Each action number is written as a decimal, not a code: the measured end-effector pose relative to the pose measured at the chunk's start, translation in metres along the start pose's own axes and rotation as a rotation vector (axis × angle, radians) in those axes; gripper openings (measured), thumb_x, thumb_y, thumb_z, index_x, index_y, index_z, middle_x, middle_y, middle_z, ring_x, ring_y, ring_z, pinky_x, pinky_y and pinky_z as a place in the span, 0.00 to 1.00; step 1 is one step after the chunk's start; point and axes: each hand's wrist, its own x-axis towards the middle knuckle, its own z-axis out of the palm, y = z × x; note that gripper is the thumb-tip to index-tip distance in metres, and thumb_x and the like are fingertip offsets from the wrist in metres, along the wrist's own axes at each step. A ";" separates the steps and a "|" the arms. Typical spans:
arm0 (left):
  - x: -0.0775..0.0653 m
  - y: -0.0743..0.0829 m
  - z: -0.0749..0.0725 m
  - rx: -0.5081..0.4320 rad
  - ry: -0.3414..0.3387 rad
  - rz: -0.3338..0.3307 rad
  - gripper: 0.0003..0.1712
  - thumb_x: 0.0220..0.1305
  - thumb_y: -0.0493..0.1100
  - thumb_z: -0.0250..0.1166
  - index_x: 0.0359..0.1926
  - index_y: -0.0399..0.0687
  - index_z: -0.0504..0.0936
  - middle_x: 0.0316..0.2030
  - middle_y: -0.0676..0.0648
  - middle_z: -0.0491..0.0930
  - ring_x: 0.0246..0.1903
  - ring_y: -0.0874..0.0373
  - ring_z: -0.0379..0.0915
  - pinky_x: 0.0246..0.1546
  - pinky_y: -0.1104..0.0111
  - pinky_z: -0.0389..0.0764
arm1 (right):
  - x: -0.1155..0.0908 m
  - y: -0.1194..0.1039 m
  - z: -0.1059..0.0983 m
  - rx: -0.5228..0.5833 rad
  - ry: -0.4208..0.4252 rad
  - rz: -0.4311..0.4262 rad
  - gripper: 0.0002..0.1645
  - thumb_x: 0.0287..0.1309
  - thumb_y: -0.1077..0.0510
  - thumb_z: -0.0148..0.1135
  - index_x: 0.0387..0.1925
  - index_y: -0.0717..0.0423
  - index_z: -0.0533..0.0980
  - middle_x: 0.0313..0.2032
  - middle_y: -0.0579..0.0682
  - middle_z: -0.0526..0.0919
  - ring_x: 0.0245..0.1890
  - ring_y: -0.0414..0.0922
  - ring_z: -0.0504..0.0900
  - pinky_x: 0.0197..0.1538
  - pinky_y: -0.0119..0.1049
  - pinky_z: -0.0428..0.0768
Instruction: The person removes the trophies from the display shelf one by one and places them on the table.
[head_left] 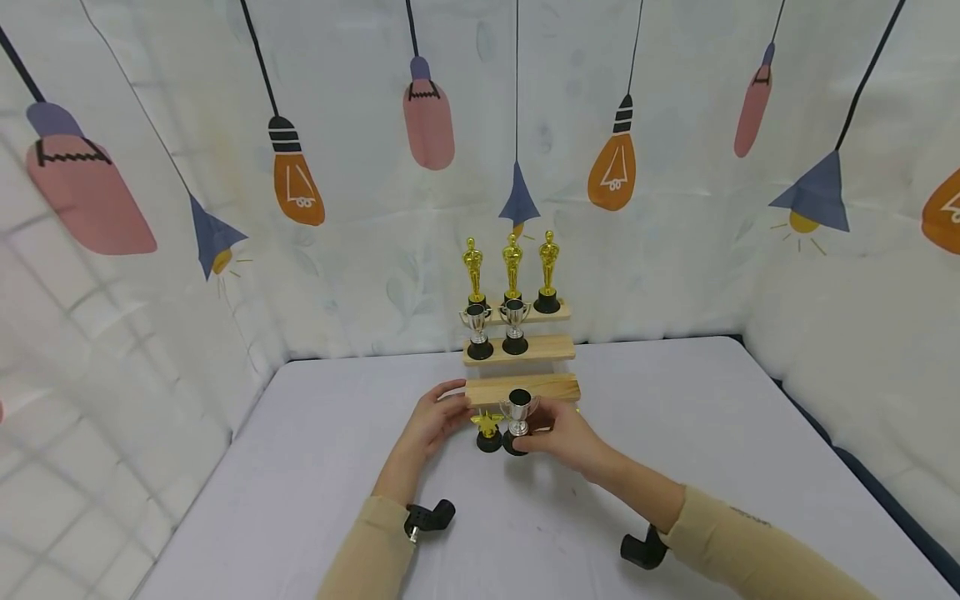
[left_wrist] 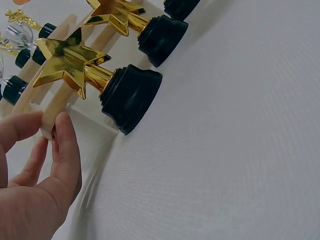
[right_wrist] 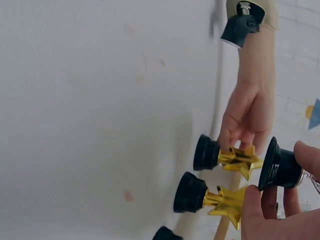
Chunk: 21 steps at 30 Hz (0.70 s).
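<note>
My right hand [head_left: 566, 437] holds a small silver trophy cup [head_left: 519, 408] upright in front of the lowest step of a wooden display rack [head_left: 547, 386]. In the right wrist view, thumb and fingers grip the cup's black base [right_wrist: 284, 169]. With thumb and fingers, my left hand [left_wrist: 45, 185] pinches the left end of the rack's lowest board [left_wrist: 56, 106]. Gold star trophies with black bases, one nearest the left hand [left_wrist: 67, 57], stand on the table in front of that board. In the head view, the raised cup and right hand hide some of them.
Two silver cups [head_left: 514, 321] stand on the middle step [head_left: 551, 347], its right end bare. Three gold statuettes [head_left: 548, 267] line the top step behind them. A white cloth covers the table [head_left: 337, 433], and a patterned curtain [head_left: 360, 250] hangs behind the rack.
</note>
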 end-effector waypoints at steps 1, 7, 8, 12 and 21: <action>0.000 0.000 0.000 0.000 0.001 0.000 0.29 0.69 0.28 0.62 0.69 0.31 0.68 0.56 0.31 0.75 0.45 0.52 0.81 0.49 0.65 0.85 | 0.000 0.001 0.002 0.001 -0.003 0.005 0.17 0.54 0.64 0.76 0.43 0.62 0.78 0.41 0.52 0.84 0.45 0.48 0.82 0.45 0.37 0.82; 0.000 0.000 0.000 -0.005 0.001 0.007 0.28 0.68 0.27 0.62 0.68 0.30 0.69 0.54 0.31 0.76 0.44 0.52 0.81 0.48 0.65 0.86 | 0.000 0.005 0.012 0.015 0.005 0.039 0.19 0.53 0.65 0.77 0.44 0.63 0.78 0.41 0.52 0.84 0.43 0.47 0.81 0.44 0.35 0.82; 0.000 0.001 0.000 -0.010 0.001 0.009 0.28 0.68 0.27 0.62 0.68 0.30 0.69 0.54 0.31 0.76 0.44 0.52 0.81 0.47 0.64 0.86 | 0.000 0.006 0.014 0.014 0.010 0.045 0.19 0.52 0.65 0.78 0.44 0.63 0.78 0.41 0.52 0.84 0.42 0.46 0.81 0.44 0.35 0.82; 0.001 0.001 0.000 -0.026 0.001 0.022 0.29 0.67 0.26 0.62 0.68 0.30 0.69 0.54 0.30 0.76 0.43 0.51 0.81 0.47 0.64 0.86 | 0.000 0.008 0.020 0.009 0.018 0.067 0.20 0.52 0.64 0.78 0.43 0.63 0.77 0.39 0.51 0.83 0.41 0.45 0.80 0.44 0.35 0.80; 0.002 -0.003 -0.002 -0.019 -0.011 0.027 0.29 0.67 0.26 0.62 0.68 0.29 0.69 0.53 0.30 0.76 0.43 0.52 0.81 0.47 0.64 0.86 | 0.000 0.021 0.038 -0.040 0.017 0.046 0.17 0.49 0.66 0.79 0.37 0.61 0.77 0.35 0.49 0.83 0.37 0.44 0.80 0.41 0.35 0.80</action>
